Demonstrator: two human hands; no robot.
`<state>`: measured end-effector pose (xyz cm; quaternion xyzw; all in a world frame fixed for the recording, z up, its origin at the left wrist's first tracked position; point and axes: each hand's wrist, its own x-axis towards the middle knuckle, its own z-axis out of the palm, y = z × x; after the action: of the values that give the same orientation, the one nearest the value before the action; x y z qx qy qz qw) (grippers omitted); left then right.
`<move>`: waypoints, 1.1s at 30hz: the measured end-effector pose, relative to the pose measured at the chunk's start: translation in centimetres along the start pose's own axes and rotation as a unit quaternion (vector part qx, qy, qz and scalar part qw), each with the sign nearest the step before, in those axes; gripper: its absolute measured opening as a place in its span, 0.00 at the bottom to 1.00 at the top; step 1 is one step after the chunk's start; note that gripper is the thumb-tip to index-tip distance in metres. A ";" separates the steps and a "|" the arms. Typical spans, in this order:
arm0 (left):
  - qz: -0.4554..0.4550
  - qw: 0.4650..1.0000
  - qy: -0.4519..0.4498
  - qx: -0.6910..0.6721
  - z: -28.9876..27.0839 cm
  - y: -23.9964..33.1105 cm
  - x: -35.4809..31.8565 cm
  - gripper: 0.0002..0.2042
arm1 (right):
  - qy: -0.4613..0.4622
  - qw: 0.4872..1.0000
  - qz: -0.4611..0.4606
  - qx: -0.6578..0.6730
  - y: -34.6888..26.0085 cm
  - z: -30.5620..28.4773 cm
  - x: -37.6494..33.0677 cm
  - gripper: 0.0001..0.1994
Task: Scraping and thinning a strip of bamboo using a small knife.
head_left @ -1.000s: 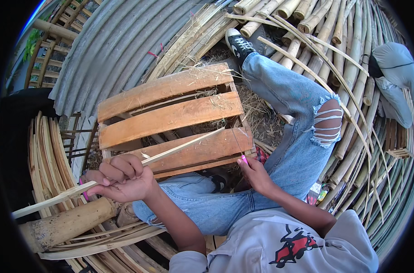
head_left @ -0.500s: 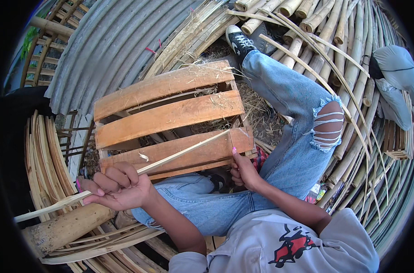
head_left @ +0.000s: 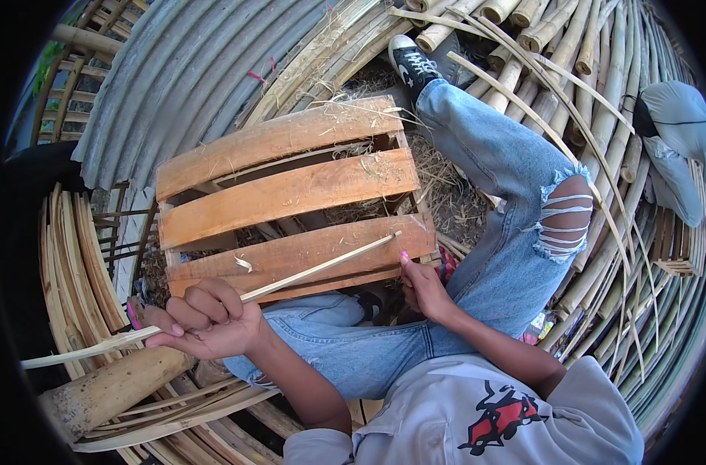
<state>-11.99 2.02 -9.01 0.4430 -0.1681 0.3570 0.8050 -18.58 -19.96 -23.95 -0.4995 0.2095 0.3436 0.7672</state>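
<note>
A long pale bamboo strip [head_left: 322, 270] runs slantwise from the lower left to above the wooden crate's front slat. My left hand [head_left: 209, 318] is closed round it, palm turned up, and the rest of the strip sticks out past it to the left. My right hand [head_left: 424, 291] is closed just below the strip's far tip, thumb pointing up. Something very thin stands up from its fingers toward that tip; I cannot make out its kind. The slatted wooden crate [head_left: 291, 190] lies before my legs, with curly shavings on its slats.
Split bamboo strips [head_left: 74, 279] and a thick bamboo pole [head_left: 120, 387] lie at left. Corrugated metal sheets [head_left: 182, 85] stand behind the crate. Stacked bamboo poles [head_left: 550, 85] fill the right side. Another person's leg [head_left: 674, 147] shows at far right.
The strip's far tip has shifted slightly down and right relative to the crate. My right hand has moved a little right and stays near the tip. My left hand keeps its hold.
</note>
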 end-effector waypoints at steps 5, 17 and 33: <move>0.008 0.999 -0.038 -0.024 1.2 0.3 -0.2 0.19 | -0.019 1.000 -0.009 -0.009 0.1 1.2 -1.0 0.22; -0.001 0.999 -0.034 -0.033 0.7 0.4 -0.7 0.19 | 0.000 0.998 0.048 0.027 1.3 -1.5 0.1 0.24; 0.007 0.999 -0.048 -0.023 2.0 0.1 -0.5 0.20 | -0.066 0.992 -0.073 -0.074 0.2 -0.6 -0.3 0.23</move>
<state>-12.31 0.15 -8.13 0.4400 -0.2175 0.3366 0.8036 -18.96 -20.51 -24.09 -0.5447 0.0951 0.3335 0.7636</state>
